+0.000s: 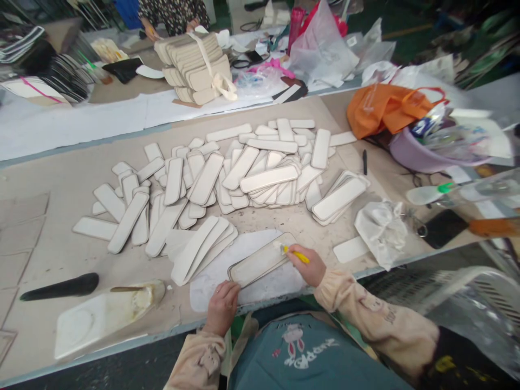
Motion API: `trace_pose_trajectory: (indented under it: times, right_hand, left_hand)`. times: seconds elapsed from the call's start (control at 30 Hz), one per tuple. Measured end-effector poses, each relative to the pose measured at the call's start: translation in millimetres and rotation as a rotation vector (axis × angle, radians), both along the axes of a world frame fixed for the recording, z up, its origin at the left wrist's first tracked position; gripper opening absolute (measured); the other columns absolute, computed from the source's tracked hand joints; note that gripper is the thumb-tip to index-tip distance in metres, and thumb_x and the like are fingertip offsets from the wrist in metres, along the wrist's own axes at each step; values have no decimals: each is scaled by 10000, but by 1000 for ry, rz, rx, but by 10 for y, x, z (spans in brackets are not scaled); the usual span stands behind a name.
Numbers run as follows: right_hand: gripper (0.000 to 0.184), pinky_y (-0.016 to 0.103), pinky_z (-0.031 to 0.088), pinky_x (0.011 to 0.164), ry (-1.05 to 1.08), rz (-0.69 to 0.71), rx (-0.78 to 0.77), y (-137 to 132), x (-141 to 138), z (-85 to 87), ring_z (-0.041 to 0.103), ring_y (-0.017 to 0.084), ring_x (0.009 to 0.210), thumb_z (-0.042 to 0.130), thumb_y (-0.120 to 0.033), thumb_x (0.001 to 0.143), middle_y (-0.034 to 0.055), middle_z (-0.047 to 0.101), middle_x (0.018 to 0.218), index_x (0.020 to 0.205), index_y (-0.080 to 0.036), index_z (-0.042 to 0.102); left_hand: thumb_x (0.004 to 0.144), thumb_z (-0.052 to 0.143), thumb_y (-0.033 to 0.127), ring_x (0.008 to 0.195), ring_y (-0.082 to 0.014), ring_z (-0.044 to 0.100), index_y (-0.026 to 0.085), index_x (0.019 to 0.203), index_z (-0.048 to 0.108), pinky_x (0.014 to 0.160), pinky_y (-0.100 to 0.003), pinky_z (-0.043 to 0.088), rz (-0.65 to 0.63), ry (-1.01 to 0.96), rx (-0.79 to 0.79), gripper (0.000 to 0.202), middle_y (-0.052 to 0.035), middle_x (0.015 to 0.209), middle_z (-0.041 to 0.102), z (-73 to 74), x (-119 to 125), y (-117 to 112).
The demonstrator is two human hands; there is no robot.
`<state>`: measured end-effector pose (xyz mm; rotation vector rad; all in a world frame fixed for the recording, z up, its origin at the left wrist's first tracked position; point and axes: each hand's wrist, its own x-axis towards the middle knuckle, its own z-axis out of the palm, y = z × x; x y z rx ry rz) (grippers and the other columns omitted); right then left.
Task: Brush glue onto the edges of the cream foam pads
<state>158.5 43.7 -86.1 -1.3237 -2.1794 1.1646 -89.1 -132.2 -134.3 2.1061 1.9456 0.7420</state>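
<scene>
My right hand is closed around a small yellow-handled brush, whose tip meets the top face of a long pale panel with rounded corners. That panel lies over others in a thin stack on a white sheet. At the stack's near left end, my left hand has its fingers curled against the edge. A fan of similar panels rests just beyond, partly on the sheet. Further back spreads a large loose heap of pale panels.
A cut-open white plastic bottle holds yellowish residue and a stick. Near it lies a black elongated tool. To the right are a white pouch, a black pen and a purple basin. A co-worker sits opposite behind bundled panels.
</scene>
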Motion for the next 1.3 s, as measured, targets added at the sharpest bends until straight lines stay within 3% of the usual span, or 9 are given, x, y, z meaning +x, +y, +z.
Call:
trace_pose_trajectory:
  times: [0.17,0.27,0.37,0.57,0.63,0.77,0.9,1.1,1.3]
  right_hand:
    - [225,242,389,666,-238,41,270,124,205,133,591,154,704,394,-279,885,24,641,733,837,-198,598]
    - [206,261,369,647,-402,168,369,-38,56,166,575,172,713,410,-235,861,58,632,723,810,-180,602]
    - [141,275,351,597,-505,307,355,-296,-195,164,558,191,690,456,-210,809,82,613,708,786,-164,588]
    - [119,264,378,630,-152,563,259,-643,-576,129,569,172,704,477,-237,809,60,625,722,803,-166,572]
    - [142,241,387,651,-46,500,180,-611,-541,97,583,151,711,453,-245,844,31,635,721,811,-184,577]
    - [186,216,404,650,19,199,11,-343,-158,26,595,129,693,422,-275,884,-4,647,737,836,-214,590]
    - [205,234,417,647,-4,-8,47,-59,261,14,588,140,679,408,-300,886,-2,638,727,844,-217,591]
    - [194,260,419,673,-217,141,268,-180,125,110,590,164,706,414,-243,866,39,636,710,797,-191,587]
    - [150,281,472,732,90,245,311,-296,44,189,617,170,793,446,-197,867,57,661,847,943,-204,575]
  left_hand:
    - [808,528,87,883,-192,570,172,934,644,831,-344,504,-18,39,4,192,-61,884,649,-18,-25,5]
    - [809,527,87,883,-192,569,169,927,648,834,-346,507,-28,57,9,188,-61,882,650,-27,-30,6]
    - [812,522,90,884,-193,569,168,923,651,828,-346,511,-31,65,11,187,-63,885,651,-21,-25,10]
    - [825,503,95,889,-190,568,170,925,651,828,-345,509,-31,86,-11,193,-68,895,647,1,-9,13]
    - [829,501,100,892,-191,565,167,927,648,827,-349,509,-30,88,-18,190,-70,894,646,4,-5,15]
    - [832,494,104,879,-187,569,175,929,644,817,-350,513,-22,86,-32,192,-68,887,642,12,6,15]
    - [823,500,101,877,-190,572,178,923,645,819,-346,514,-18,86,-22,193,-65,884,642,24,13,16]
    - [814,495,96,873,-185,583,181,916,649,819,-336,516,-7,68,-40,203,-66,889,642,14,9,32]
    - [839,469,128,876,-167,595,193,994,616,781,-299,524,62,-10,-161,223,-68,927,643,185,63,-32]
